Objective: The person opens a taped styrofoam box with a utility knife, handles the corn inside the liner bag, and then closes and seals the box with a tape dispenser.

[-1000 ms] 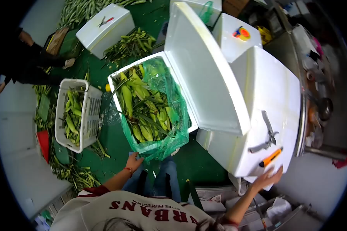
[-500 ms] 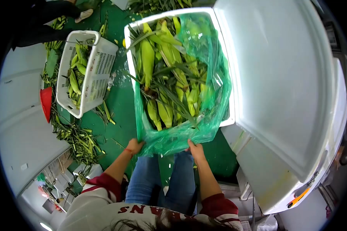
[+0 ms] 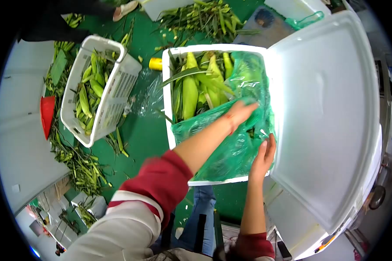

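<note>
Ears of corn in green husks (image 3: 190, 93) fill a white foam box (image 3: 169, 104) lined with a green plastic bag (image 3: 222, 161). The near side of the bag lies folded over the front part of the corn, and some film covers the right side too. My left hand (image 3: 241, 113) reaches across the box onto the film; its fingertips are smeared by motion, so I cannot see whether they grip it. At the box's right front corner my right hand (image 3: 263, 157) rests against the bag, fingers stretched out and thumb apart.
The box's white lid (image 3: 322, 117) stands open on the right. To the left, a white plastic basket (image 3: 117, 95) holds more corn. Husks (image 3: 85, 167) and a yellow roll (image 3: 155, 64) lie on the green floor. A red scoop-like thing (image 3: 47, 115) and another person's shoe (image 3: 125, 10) are beyond.
Both hands have moved from the bag's near edge up over the box. The near flap of the bag now lies across the front corn. My left arm has swung to the right.
</note>
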Motion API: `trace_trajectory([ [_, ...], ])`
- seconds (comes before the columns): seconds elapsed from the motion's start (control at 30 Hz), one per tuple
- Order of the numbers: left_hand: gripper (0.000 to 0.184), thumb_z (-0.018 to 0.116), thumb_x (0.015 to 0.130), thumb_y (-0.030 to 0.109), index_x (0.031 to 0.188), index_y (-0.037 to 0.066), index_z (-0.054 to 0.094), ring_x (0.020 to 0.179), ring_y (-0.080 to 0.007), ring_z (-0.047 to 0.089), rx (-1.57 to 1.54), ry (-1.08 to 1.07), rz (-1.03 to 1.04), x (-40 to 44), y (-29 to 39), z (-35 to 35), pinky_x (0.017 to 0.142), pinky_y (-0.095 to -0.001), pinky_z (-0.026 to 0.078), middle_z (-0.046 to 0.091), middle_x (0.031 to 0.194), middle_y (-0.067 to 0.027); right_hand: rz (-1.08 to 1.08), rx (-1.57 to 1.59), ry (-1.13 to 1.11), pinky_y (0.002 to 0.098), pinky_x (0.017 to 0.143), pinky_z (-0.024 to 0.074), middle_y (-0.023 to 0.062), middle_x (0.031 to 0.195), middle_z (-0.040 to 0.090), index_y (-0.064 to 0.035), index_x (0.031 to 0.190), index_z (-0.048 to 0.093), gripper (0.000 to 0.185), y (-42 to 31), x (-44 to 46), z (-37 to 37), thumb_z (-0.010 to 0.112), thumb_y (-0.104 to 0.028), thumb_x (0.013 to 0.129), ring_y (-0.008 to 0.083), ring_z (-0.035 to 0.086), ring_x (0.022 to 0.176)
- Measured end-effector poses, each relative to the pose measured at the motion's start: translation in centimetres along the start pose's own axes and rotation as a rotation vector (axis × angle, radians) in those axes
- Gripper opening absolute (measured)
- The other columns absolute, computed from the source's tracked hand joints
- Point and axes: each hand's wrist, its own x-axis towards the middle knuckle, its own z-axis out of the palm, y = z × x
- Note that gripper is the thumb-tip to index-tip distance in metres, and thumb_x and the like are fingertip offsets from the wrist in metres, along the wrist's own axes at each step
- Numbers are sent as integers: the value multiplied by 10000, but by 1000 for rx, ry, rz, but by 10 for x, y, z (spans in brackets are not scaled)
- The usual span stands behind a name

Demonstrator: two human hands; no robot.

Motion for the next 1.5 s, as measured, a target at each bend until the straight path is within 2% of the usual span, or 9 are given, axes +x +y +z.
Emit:
trace_trajectory([
  [0.2, 634, 542, 796, 621, 540, 46, 614, 519, -346, 571, 1364, -290, 549, -17, 148, -62, 505, -432, 461, 547, 520, -146, -726, -1107, -630, 595, 1026, 279, 66, 1371, 427, -282, 1173, 589, 439, 37, -10, 72, 684, -359, 751, 309, 369, 1280],
  [0.37, 397, 684, 775, 419, 937, 57, 662, 702, -251, 660, 1082, 46, 647, -36, 180, -156, 618, -318, 510, 671, 765, -96, -647, -1075, -539, 517, 979, 373, 53, 1220, 525, -272, 991, 683, 271, 57, 51, 84, 668, -165, 742, 254, 472, 1163],
  [0.53, 713, 746, 706, 348, 1337, 185, 455, 1175, -384, 440, 1239, -21, 514, -107, 69, -210, 955, -462, 390, 406, 1341, -193, -112, -808, -591, 416, 918, 435, 97, 1139, 592, -175, 1026, 675, 305, -18, 63, 62, 617, -59, 750, 303, 542, 1056],
  [0.67, 676, 730, 719, 234, 1332, 165, 453, 1161, -369, 441, 1144, -45, 381, -182, 14, -201, 926, -445, 386, 398, 1329, -201, -843, -1007, -57, 440, 923, 408, 155, 1121, 596, -37, 1063, 590, 393, -137, 82, -6, 625, 89, 693, 331, 538, 1067],
  [0.83, 583, 718, 732, 194, 1263, 99, 497, 1070, -327, 507, 1016, 1, 281, -227, -4, -191, 874, -425, 422, 462, 1274, -157, -1061, -1604, 656, 423, 1026, 324, 223, 1331, 448, -27, 1315, 461, 509, -262, 141, -140, 529, -352, 928, 349, 432, 1230],
  [0.97, 504, 671, 773, 163, 1244, 77, 515, 1036, -326, 530, 822, -48, 341, -234, 7, -165, 874, -388, 436, 519, 1210, -143, -149, -1052, 83, 330, 1081, 249, 218, 1379, 411, 90, 1308, 399, 591, -270, 142, -196, 444, -388, 963, 301, 372, 1293],
  [1.1, 439, 516, 904, 232, 1306, 72, 444, 1121, -238, 499, 89, -223, 115, -248, 26, -110, 944, -373, 408, 518, 1238, -130, -46, -547, -367, 311, 621, 453, 104, 912, 668, 66, 1176, 540, 667, -276, 35, -103, 464, -536, 901, 120, 567, 666],
  [1.3, 460, 260, 1015, 295, 1376, 16, 320, 1165, -193, 462, -973, 117, -189, -276, -7, -101, 982, -310, 375, 491, 1273, -120, -509, -775, -1066, 428, 1001, 374, 171, 1323, 474, -89, 1282, 502, 503, -145, -81, 24, 647, -230, 822, 394, 452, 1198],
  [1.5, 661, 589, 870, 350, 1363, -8, 333, 1158, -297, 484, 154, 513, -55, -224, -125, -148, 967, -368, 398, 469, 1285, -196, -605, -1107, -1091, 471, 990, 384, 138, 1475, 263, -109, 1386, 342, 679, -29, -109, 88, 663, -194, 794, 406, 353, 1279],
])
